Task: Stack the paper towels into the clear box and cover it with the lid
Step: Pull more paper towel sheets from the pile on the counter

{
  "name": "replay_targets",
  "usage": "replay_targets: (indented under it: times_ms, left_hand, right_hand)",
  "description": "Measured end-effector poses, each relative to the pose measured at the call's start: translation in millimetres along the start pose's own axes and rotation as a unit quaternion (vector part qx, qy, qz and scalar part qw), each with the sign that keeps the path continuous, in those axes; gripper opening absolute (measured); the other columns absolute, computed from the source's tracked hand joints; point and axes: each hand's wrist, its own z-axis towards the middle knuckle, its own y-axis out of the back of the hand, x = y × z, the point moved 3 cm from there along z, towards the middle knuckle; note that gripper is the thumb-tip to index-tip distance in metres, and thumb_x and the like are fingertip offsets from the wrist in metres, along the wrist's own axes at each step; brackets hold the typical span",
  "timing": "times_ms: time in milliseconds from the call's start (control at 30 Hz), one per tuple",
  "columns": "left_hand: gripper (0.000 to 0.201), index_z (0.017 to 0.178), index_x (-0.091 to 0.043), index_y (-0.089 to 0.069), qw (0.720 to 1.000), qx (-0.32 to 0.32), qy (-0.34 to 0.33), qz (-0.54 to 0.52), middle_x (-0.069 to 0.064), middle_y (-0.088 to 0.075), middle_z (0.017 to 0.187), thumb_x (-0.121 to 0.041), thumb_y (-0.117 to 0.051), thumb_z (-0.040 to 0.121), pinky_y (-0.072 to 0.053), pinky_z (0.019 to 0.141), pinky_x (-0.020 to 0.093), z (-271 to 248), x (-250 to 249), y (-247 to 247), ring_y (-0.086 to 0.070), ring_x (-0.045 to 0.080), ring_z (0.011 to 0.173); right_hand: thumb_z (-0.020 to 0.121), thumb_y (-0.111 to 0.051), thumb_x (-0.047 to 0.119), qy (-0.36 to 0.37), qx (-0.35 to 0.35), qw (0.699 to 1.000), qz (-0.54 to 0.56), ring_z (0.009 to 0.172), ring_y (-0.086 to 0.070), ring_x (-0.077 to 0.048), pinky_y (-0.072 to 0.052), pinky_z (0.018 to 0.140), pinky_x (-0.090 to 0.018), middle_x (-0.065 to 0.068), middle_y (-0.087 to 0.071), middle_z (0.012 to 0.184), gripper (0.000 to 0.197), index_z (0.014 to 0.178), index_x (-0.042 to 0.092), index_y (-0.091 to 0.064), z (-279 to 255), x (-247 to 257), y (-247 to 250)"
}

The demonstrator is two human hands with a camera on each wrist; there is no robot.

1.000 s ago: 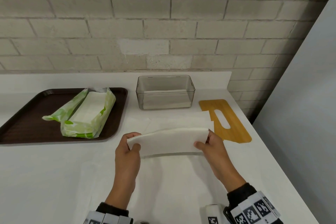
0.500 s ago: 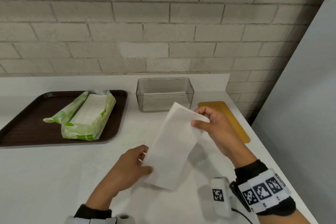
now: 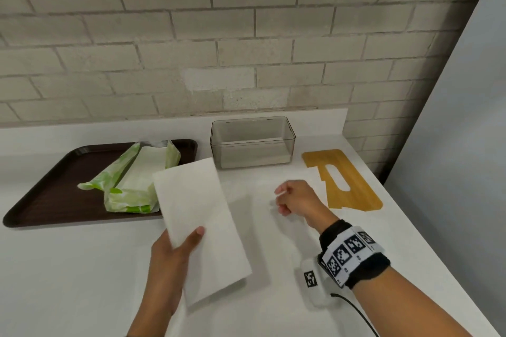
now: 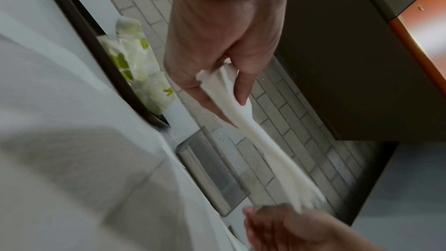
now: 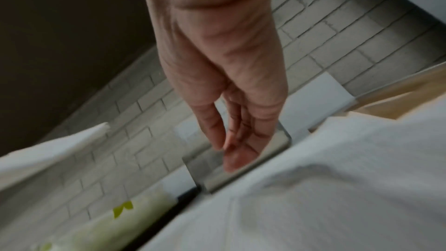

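Meanwhile, left hand (image 3: pixel 172 260) pinches a folded paper towel (image 3: pixel 200 224) aloft; right hand (image 3: pixel 297 198) hovers loosely curled, empty.

Folded paper towel (image 3: pixel 201 224), frame centre: plain white. Wrapper (image 3: pixel 131 186) at centre left: white with lime-green patches. Tray (image 3: pixel 54 189), left: dark brown. Box (image 3: pixel 253 142), upper centre: clear, grey-tinted. Lid (image 3: pixel 342 180), right: honey-yellow wood. Worktop (image 3: pixel 82 282): white. Wall (image 3: pixel 219 35): pale grey-beige brick pattern. Wristband (image 3: pixel 353 253), lower right: black with white squares bearing black markers.
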Motion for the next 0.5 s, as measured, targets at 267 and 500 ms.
replay_targets:
  times_ms: [267, 500]
  left_hand:
    - [0.025, 0.100, -0.020, -0.063, 1.000, 0.000, -0.025, -0.007, 0.004, -0.071, 0.099, -0.003, -0.067, 0.082, -0.052, 0.079, 0.039, -8.4, 6.1, 20.2, -0.067, 0.026, 0.092]
    - [0.033, 0.108, -0.019, -0.061, 0.998, 0.029, -0.011, -0.063, 0.008, -0.070, 0.104, 0.002, -0.062, 0.083, -0.051, 0.084, 0.044, -13.0, 5.3, 22.7, -0.066, 0.029, 0.096]
  right_hand:
    - [0.080, -0.066, 0.025, -0.012, 0.061, 0.975, -0.215, 0.081, -0.042, -0.019, -0.031, 0.073, -0.028, 0.002, -0.043, 0.075, 0.032, 0.066, 0.020, -0.037, 6.3, -20.7, -46.8]
    - [0.091, -0.058, 0.014, 0.161, -0.035, 0.981, 0.104, 0.075, -0.058, -0.014, -0.047, 0.070, -0.027, 0.003, -0.060, 0.078, 0.017, 0.077, 0.020, -0.052, -35.4, 27.8, -12.1]
